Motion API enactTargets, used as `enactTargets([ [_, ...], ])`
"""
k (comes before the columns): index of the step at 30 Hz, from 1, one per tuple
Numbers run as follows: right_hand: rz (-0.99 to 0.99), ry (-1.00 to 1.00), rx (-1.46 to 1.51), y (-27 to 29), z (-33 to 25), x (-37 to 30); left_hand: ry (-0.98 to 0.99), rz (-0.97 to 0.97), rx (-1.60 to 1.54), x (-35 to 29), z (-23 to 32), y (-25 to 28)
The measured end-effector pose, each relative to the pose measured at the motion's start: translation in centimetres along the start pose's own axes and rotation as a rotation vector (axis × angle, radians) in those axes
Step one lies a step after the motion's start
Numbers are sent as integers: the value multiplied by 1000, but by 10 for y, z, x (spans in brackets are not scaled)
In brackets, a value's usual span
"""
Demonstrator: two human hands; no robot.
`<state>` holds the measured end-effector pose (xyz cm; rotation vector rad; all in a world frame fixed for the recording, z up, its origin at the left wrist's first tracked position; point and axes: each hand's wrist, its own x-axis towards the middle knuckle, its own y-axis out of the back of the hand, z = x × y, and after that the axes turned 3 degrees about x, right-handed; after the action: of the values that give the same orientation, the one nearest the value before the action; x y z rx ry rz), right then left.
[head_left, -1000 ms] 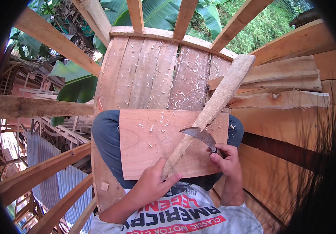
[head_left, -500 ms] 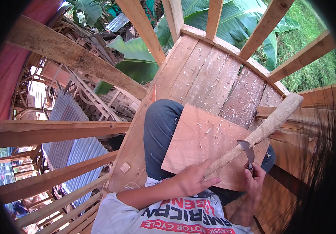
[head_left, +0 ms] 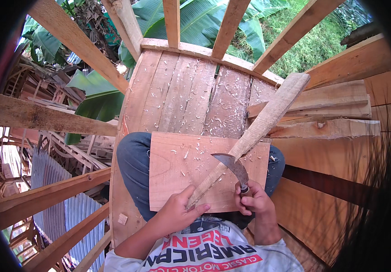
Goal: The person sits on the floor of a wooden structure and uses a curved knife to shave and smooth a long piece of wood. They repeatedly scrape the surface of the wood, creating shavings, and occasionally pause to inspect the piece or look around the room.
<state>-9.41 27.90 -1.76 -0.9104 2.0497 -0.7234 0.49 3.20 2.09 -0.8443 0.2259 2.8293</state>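
Note:
My left hand (head_left: 180, 210) is closed round the near, thinner end of a long wooden stick (head_left: 268, 117), which slants up and away to the right and widens toward its far end. A knife with a curved, hooked blade (head_left: 234, 167) is in my right hand (head_left: 256, 200), its dark handle inside my closed fingers. The blade lies across the stick around its middle; whether it touches the wood I cannot tell. Under both is a flat square board (head_left: 172, 174) resting across my legs, with a few curled shavings (head_left: 186, 154) on it.
Plank flooring (head_left: 177, 97) strewn with shavings stretches ahead, edged by wooden slats (head_left: 229, 31). Sawn timber pieces (head_left: 327, 129) lie at the right. A small wood block (head_left: 122, 219) sits on the floor left of my leg. Beyond the slats are corrugated metal sheets (head_left: 84, 220) and large leaves.
The view has turned, so my lap and the board appear further left and squarer. The blade sits lower along the stick, nearer my left hand. Both hands keep their holds.

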Motion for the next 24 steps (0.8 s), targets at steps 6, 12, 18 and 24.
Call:
enactTargets([
  [6, 283, 265, -341, -13, 27, 11, 14, 33, 61, 1, 18, 7],
  [12, 500, 588, -726, -19, 39, 13, -22, 7, -46, 3, 27, 5],
  [18, 587, 540, -376, -3, -2, -3, 120, 32, 107, 0, 29, 6],
  [24, 130, 60, -253, 6, -2, -11, 38, 96, 91, 3, 25, 0],
])
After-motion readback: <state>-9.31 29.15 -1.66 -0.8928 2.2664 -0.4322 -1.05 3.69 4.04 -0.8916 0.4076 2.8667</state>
